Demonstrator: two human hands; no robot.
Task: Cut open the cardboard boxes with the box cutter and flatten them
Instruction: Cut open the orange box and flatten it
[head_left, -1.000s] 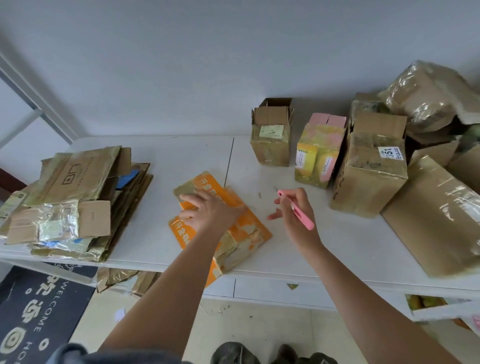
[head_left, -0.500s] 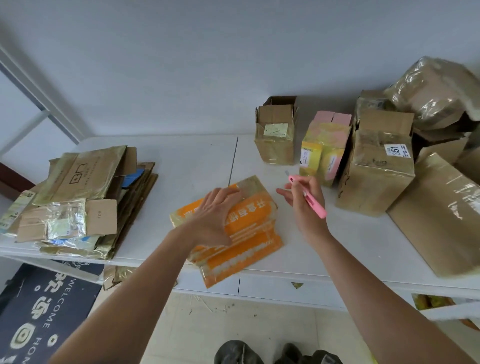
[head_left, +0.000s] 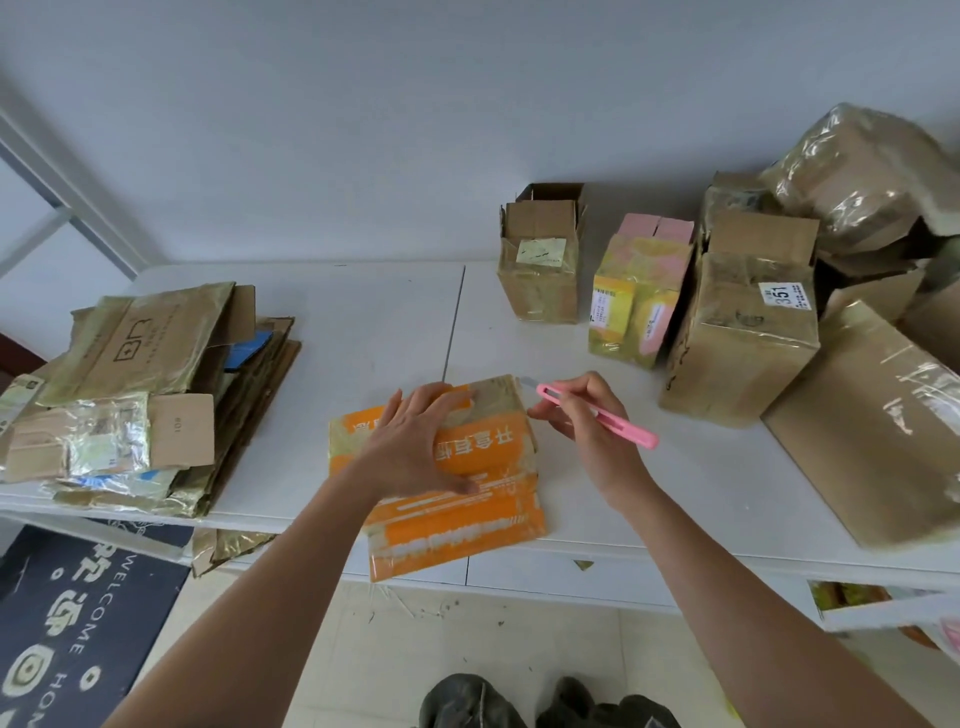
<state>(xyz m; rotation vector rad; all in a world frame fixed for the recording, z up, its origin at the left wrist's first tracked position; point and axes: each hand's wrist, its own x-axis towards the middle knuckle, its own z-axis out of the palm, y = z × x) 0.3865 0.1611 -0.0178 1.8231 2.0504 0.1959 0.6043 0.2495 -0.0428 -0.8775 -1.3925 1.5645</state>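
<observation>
Orange box (head_left: 457, 499) lying at the white table's (head_left: 363, 332) front edge, near flap overhanging. Left hand (head_left: 415, 447) pressing down on its top, fingers spread apart and straight. Right hand (head_left: 584, 421) pinching pink box cutter (head_left: 597, 415) pen-style, fingers clamped on the handle, blade tip pointing at the box's far right corner. Flattened cardboard stack (head_left: 150, 395) sitting far left; brown taped boxes (head_left: 743, 332) standing right.
</observation>
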